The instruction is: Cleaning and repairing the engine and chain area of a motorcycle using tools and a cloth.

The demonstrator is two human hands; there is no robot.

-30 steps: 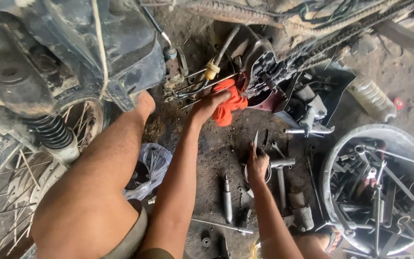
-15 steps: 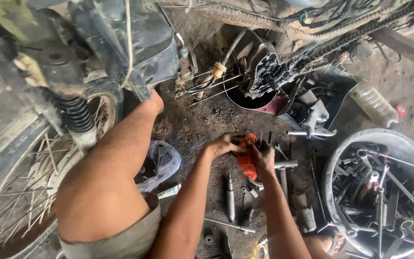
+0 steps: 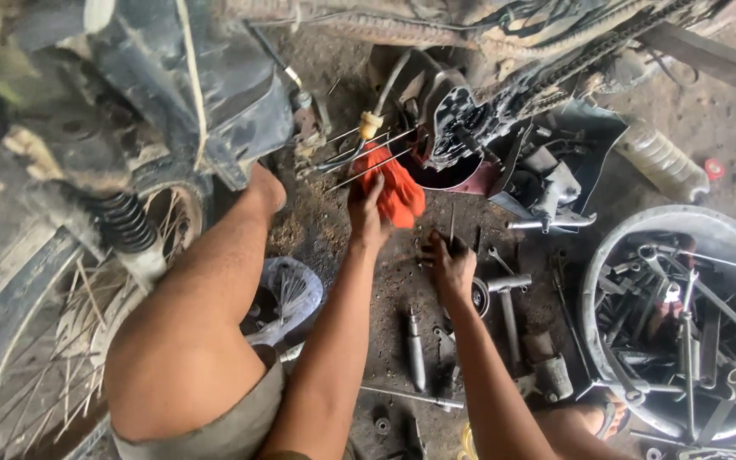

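Note:
My left hand (image 3: 367, 217) grips an orange-red rag (image 3: 395, 189) and holds it up by the long thin rods (image 3: 359, 149) that stick out of the motorcycle engine (image 3: 462, 119). My right hand (image 3: 451, 266) is lower, over the dirty floor, closed around a thin dark tool whose tip (image 3: 451, 223) points up toward the engine. My bare left knee (image 3: 261, 187) is raised on the left. A round metal part (image 3: 480, 296) lies just right of the right hand.
A motorcycle rear wheel (image 3: 36, 324) with a shock spring (image 3: 125, 223) fills the left. A round metal tub (image 3: 683, 319) holds several wrenches at the right. Loose tools and a socket handle (image 3: 508, 285) lie on the floor. A plastic bag (image 3: 287, 294) sits by my leg.
My left hand has carried the rag from down beside my right hand back up to the engine rods. My right hand stayed low over the floor tools.

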